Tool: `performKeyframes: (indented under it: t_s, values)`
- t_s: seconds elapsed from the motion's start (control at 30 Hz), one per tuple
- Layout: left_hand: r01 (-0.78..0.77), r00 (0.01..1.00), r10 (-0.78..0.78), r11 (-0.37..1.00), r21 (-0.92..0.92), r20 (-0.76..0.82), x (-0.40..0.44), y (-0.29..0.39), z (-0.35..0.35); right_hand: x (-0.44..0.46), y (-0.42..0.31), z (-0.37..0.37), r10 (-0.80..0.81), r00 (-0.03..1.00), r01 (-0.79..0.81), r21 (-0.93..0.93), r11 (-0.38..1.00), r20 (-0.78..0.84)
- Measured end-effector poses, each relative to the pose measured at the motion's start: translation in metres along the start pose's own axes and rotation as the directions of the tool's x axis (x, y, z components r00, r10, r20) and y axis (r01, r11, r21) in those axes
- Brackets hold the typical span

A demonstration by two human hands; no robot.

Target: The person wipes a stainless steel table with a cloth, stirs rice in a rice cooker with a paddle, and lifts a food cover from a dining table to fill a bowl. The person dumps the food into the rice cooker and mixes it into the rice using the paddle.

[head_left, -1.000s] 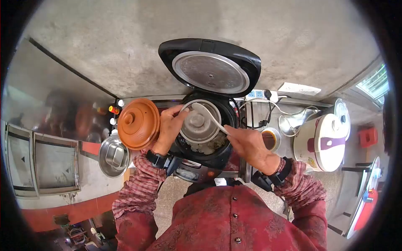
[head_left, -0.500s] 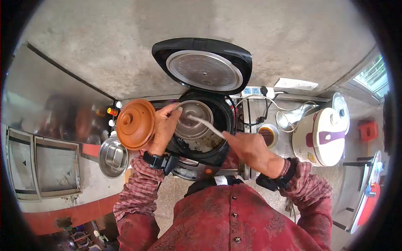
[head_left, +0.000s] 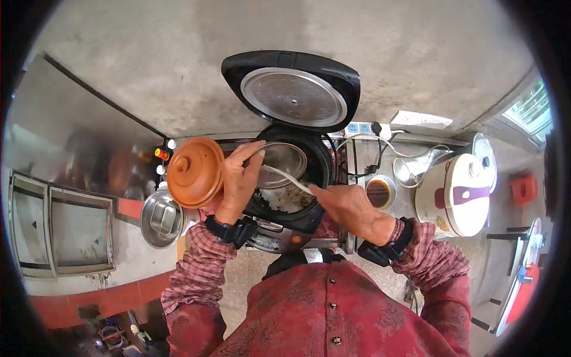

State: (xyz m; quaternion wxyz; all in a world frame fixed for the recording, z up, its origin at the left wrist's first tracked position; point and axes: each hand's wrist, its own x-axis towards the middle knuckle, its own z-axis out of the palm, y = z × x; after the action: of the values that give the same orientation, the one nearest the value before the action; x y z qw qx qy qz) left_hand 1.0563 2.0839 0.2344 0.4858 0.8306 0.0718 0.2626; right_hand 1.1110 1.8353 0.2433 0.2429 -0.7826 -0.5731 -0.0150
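My left hand [head_left: 241, 181] is closed on the rim of a metal bowl [head_left: 284, 162], which is tilted over the open black rice cooker [head_left: 318, 223]. In my right hand [head_left: 351, 208] is the handle of a pale spoon [head_left: 289, 178]; its far end reaches into the bowl and is hard to make out. Below the bowl, rice [head_left: 285, 199] with darker bits shows inside the cooker. The cooker's raised lid [head_left: 294, 98] leans back near the wall. An orange clay pot lid [head_left: 193, 172] is just left of my left hand.
A steel basin [head_left: 162, 219] is at the left. To the right are a bowl of brown liquid [head_left: 379, 193], a white and purple cooker [head_left: 455, 195], a glass lid [head_left: 485, 157], and cables running from a power strip [head_left: 360, 129].
The metal bowl has tipped further and shifted, showing more rice below it. My left hand has turned with the rim, and the spoon has moved along inside the bowl.
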Motion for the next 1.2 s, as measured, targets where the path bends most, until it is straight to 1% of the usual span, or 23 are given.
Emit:
performKeyframes:
  t_s: [0.03,0.07,0.1,0.17,0.2,0.27,0.3,0.37,0.4,0.47,0.53,0.6,0.63,0.7,0.77,0.8,0.83,0.9,0.97,1.0,1.03,1.1,1.2]
  values:
    - [0.002,1.000,-0.002,1.000,0.001,-0.003,-0.001,0.000,-0.001,0.003,-0.004,-0.004,-0.039,0.999,0.042,0.102,0.994,-0.035]
    - [-0.062,0.998,0.063,0.998,0.019,-0.027,0.000,-0.001,-0.001,0.005,-0.007,-0.006,-0.072,0.995,0.085,0.202,0.976,-0.072]
    - [-0.126,0.991,0.127,0.991,0.038,-0.049,-0.001,-0.002,-0.001,0.003,-0.008,-0.007,-0.073,0.995,0.086,0.203,0.975,-0.071]
    - [-0.125,0.988,0.129,0.991,0.049,-0.083,-0.002,-0.005,-0.004,-0.006,-0.010,-0.008,-0.099,0.995,0.094,0.142,0.985,0.028]
    - [-0.124,0.985,0.130,0.991,0.060,-0.117,-0.002,-0.006,-0.005,-0.010,-0.010,-0.008,-0.102,0.994,0.096,0.143,0.985,0.032]
    - [-0.115,0.984,0.122,0.992,0.060,-0.132,-0.002,-0.009,-0.009,-0.014,-0.008,-0.010,-0.063,0.994,0.057,0.071,0.996,0.086]
    - [-0.109,0.983,0.116,0.992,0.060,-0.142,-0.002,-0.009,-0.010,-0.012,-0.007,-0.012,-0.068,0.994,0.062,0.070,0.996,0.088]
    - [-0.091,0.985,0.099,0.994,0.060,-0.141,-0.005,-0.003,-0.010,-0.006,-0.005,-0.018,-0.044,0.999,0.044,0.018,0.999,0.016]
    - [-0.078,0.988,0.085,0.995,0.058,-0.133,-0.005,-0.001,-0.009,-0.002,-0.002,-0.017,-0.045,0.999,0.045,0.017,0.999,0.014]
    - [-0.084,0.988,0.092,0.994,0.068,-0.125,-0.007,0.000,-0.006,0.004,0.004,-0.009,-0.037,0.999,0.035,-0.060,0.998,-0.035]
    - [-0.088,0.988,0.097,0.993,0.078,-0.119,-0.008,0.005,-0.004,0.006,0.006,-0.005,-0.039,0.999,0.037,-0.059,0.998,-0.037]
    - [-0.052,0.994,0.055,0.998,0.038,-0.095,-0.008,0.016,-0.006,0.006,0.007,-0.002,-0.043,0.998,0.041,-0.055,0.998,-0.035]
    - [-0.052,0.994,0.055,0.998,0.039,-0.098,-0.007,0.018,-0.006,0.005,0.007,-0.001,-0.057,0.998,0.057,-0.019,0.998,-0.027]
    - [-0.162,0.982,0.170,0.982,0.099,-0.082,-0.005,0.020,-0.006,0.004,0.002,-0.005,-0.077,0.997,0.077,0.018,0.997,-0.016]
    - [-0.179,0.976,0.194,0.975,0.134,-0.102,-0.005,0.014,-0.005,-0.001,-0.007,-0.015,-0.113,0.994,0.113,0.140,0.984,-0.009]
    - [-0.198,0.969,0.219,0.966,0.166,-0.117,-0.005,0.011,-0.005,-0.006,-0.007,-0.014,-0.113,0.994,0.113,0.140,0.984,-0.009]
    - [-0.199,0.969,0.219,0.966,0.165,-0.118,-0.005,0.009,-0.006,-0.013,-0.005,-0.013,-0.142,0.989,0.137,0.143,0.980,0.030]
    - [-0.169,0.969,0.197,0.969,0.177,-0.150,-0.004,0.005,-0.012,-0.016,-0.005,-0.018,-0.168,0.983,0.157,0.143,0.977,0.070]
    - [-0.149,0.973,0.175,0.975,0.168,-0.151,-0.004,0.002,-0.014,-0.013,-0.006,-0.027,-0.031,0.996,0.032,-0.014,0.999,0.084]
    - [-0.129,0.977,0.153,0.979,0.160,-0.146,-0.004,0.002,-0.014,-0.009,-0.005,-0.028,-0.032,0.996,0.033,-0.014,0.999,0.084]
    - [-0.131,0.977,0.155,0.978,0.160,-0.146,-0.004,0.003,-0.013,-0.004,-0.003,-0.028,-0.042,0.998,0.043,-0.045,0.998,0.043]
    - [-0.184,0.969,0.212,0.962,0.200,-0.124,-0.006,0.010,-0.010,0.000,0.006,-0.022,-0.081,0.996,0.078,-0.075,0.994,-0.035]
    - [-0.231,0.958,0.259,0.952,0.201,-0.124,-0.008,0.018,-0.005,0.002,0.006,-0.016,-0.065,0.998,0.064,-0.099,0.993,-0.005]
